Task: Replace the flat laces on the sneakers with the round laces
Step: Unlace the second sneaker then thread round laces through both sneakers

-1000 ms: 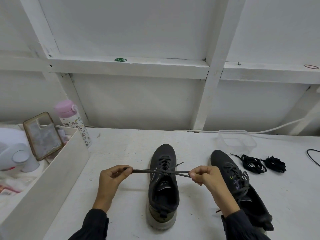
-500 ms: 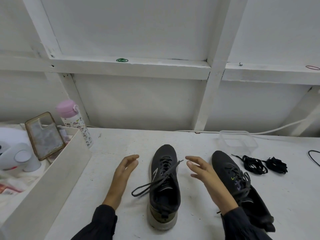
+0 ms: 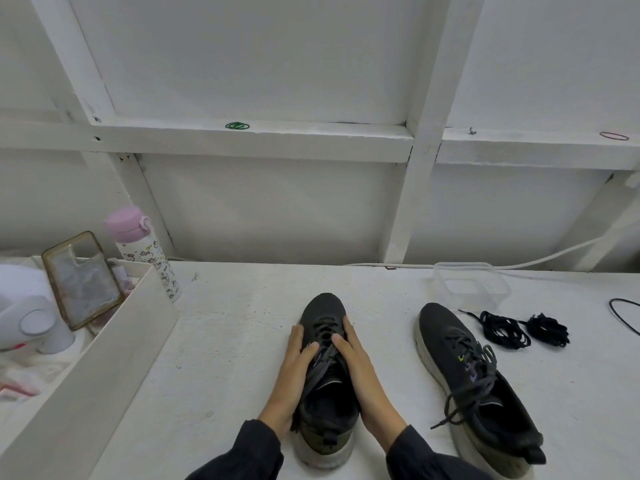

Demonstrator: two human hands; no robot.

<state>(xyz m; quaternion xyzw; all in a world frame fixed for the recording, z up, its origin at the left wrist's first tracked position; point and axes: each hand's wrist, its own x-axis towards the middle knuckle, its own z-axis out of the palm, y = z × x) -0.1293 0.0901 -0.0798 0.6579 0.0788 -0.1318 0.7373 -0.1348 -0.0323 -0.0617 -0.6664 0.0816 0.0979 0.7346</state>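
Untied sneaker (image 3: 323, 306) is steadied for unlacing.
It is pressed between left hand (image 3: 294, 368) and right hand (image 3: 360, 368), both flat, nothing gripped; flat lace (image 3: 323, 362) should be pinched next.

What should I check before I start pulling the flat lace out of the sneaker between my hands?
1. Bow on the middle sneaker undone: ok, the flat lace lies loose over the tongue.
2. Shoe steadied: ok, left hand and right hand flank it.
3. Lace pinched: not ok, fingers look straight, pinching nothing.
4. Round laces ready: ok, two bundles on the table, right of the other sneaker.
5. Other sneaker unlaced: not ok, still laced.
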